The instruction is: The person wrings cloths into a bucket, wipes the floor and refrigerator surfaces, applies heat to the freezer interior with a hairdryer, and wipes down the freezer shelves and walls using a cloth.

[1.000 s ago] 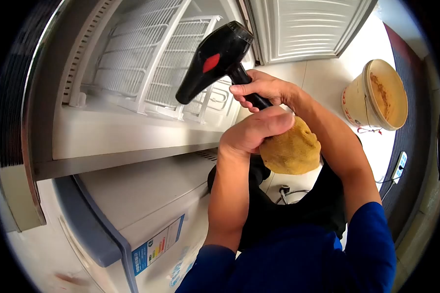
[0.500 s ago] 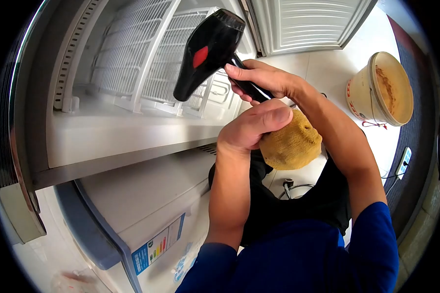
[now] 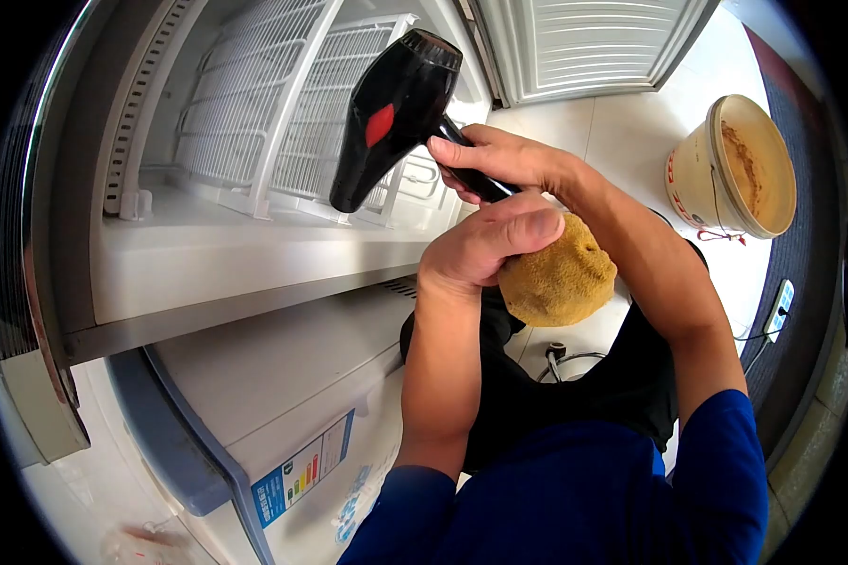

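Note:
A black hair dryer (image 3: 400, 104) with a red diamond-shaped patch is in my right hand (image 3: 499, 155), the fingers wrapped round its handle. Its nozzle points down and to the left, in front of the open freezer compartment (image 3: 254, 221) and its white wire racks (image 3: 325, 104). My left hand (image 3: 481, 240) grips a bunched yellow-brown cloth (image 3: 561, 278), thumb on top, just below the dryer's handle. Part of that handle's lower end is hidden behind my left hand.
An open door (image 3: 594, 47) stands at the top. A dirty bucket (image 3: 693, 188) is on the floor at right, above a power strip (image 3: 779, 311). Below the compartment sits a white chest (image 3: 283, 367) with a blue-grey edge. A plug and cable (image 3: 556, 351) lie between my legs.
The hair dryer has shifted slightly left and down with my right hand. My left hand and the cloth have barely moved.

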Motion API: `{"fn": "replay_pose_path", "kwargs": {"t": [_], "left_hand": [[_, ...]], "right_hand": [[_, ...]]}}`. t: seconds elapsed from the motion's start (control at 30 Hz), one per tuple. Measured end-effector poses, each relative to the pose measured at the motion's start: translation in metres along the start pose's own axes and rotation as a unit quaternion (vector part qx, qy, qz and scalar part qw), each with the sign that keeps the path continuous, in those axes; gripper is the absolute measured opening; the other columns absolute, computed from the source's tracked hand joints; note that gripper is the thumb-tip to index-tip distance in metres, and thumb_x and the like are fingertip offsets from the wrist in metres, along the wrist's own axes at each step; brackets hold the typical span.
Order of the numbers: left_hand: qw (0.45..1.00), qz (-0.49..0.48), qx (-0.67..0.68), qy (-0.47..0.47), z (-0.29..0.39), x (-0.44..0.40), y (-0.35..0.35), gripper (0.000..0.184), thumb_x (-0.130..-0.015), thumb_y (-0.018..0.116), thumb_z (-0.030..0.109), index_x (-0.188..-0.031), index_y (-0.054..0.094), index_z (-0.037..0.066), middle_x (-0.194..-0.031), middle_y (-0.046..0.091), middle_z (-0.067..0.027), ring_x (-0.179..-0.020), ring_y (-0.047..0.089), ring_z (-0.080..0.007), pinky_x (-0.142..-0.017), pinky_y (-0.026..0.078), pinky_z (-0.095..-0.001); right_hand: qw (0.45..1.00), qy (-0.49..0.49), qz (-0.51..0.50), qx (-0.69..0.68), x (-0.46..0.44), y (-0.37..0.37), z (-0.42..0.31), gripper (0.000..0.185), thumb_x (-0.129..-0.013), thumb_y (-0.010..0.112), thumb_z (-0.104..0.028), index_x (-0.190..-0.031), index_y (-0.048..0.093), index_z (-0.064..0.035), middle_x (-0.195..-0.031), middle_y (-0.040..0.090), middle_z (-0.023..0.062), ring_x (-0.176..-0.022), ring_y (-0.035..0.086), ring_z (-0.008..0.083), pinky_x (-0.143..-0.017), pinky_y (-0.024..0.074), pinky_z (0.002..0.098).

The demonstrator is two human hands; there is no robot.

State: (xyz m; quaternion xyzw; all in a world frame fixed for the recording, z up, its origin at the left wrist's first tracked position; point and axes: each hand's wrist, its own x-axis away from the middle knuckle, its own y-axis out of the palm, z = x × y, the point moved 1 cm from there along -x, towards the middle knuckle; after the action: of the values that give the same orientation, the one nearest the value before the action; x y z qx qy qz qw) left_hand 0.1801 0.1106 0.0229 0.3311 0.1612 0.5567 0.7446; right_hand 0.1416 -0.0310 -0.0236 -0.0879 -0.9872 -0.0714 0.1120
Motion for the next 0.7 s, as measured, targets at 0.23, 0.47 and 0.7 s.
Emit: {"fn": "replay_pose_path", "kwargs": {"t": [0.23, 0.47, 0.7], "left_hand": [[1.000, 0.008, -0.018, -0.004, 0.002, -0.002, 0.003, 0.045, -0.097, 0.069, 0.041, -0.112, 0.068, -0.001, -0.106, 0.068, -0.0038, -0.101, 0.061, -0.0112, -0.090, 0.046, -0.0277], [0.999, 0.015, -0.028, -0.011, -0.003, -0.002, -0.001, 0.044, -0.098, 0.068, 0.039, -0.113, 0.068, -0.002, -0.107, 0.068, -0.0052, -0.103, 0.061, -0.0132, -0.093, 0.046, -0.0296], [1.000, 0.021, -0.002, -0.005, 0.001, -0.002, 0.004, 0.044, -0.099, 0.067, 0.039, -0.114, 0.068, -0.002, -0.108, 0.069, -0.0077, -0.104, 0.062, -0.0156, -0.093, 0.047, -0.0311]], "right_hand": [[0.998, 0.008, 0.041, 0.036, 0.011, 0.004, -0.019, 0.072, -0.087, 0.062, -0.077, -0.076, 0.059, -0.0067, -0.065, 0.056, 0.0016, -0.058, 0.057, 0.0139, -0.055, 0.0479, 0.0298], [0.998, -0.028, 0.048, 0.001, 0.011, 0.013, -0.012, 0.068, -0.088, 0.063, -0.074, -0.077, 0.059, -0.0071, -0.066, 0.056, 0.0011, -0.058, 0.053, 0.0127, -0.052, 0.0436, 0.0300], [0.998, -0.035, 0.039, 0.034, 0.016, 0.010, -0.006, 0.077, -0.085, 0.066, -0.077, -0.084, 0.064, -0.0002, -0.071, 0.062, 0.0056, -0.065, 0.058, 0.0157, -0.059, 0.0485, 0.0332]]}}
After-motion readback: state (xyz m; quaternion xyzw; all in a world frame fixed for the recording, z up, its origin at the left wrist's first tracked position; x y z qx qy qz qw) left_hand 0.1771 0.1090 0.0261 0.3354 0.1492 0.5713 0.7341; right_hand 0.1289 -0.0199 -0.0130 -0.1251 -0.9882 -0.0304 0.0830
